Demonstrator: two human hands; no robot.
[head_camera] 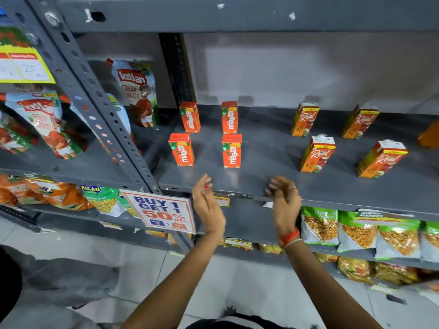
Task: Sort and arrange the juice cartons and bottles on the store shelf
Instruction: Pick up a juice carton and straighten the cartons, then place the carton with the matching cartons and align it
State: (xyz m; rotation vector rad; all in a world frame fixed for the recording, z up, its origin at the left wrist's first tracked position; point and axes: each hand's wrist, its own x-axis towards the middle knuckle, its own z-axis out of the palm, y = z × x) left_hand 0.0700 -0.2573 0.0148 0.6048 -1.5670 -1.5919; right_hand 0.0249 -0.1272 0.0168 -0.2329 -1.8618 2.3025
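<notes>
Both hands, left hand [207, 200] and right hand [283, 198], hover empty with loosely curled fingers at the shelf [332, 193] edge. Four small cartons [231, 150] stand upright in a spaced square; four taller cartons [317, 154] stand right. Best pinch each carton's sides and slide neighbours together without tipping.

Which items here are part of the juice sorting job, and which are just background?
Job:
- four Maaza cartons, two rows of two
- four Real cartons, spaced out further right
- shelf they stand on
- left hand and right hand, both empty at the shelf edge

Background:
- ketchup pouches
- snack bags on the lower shelf
- offer sign
</notes>
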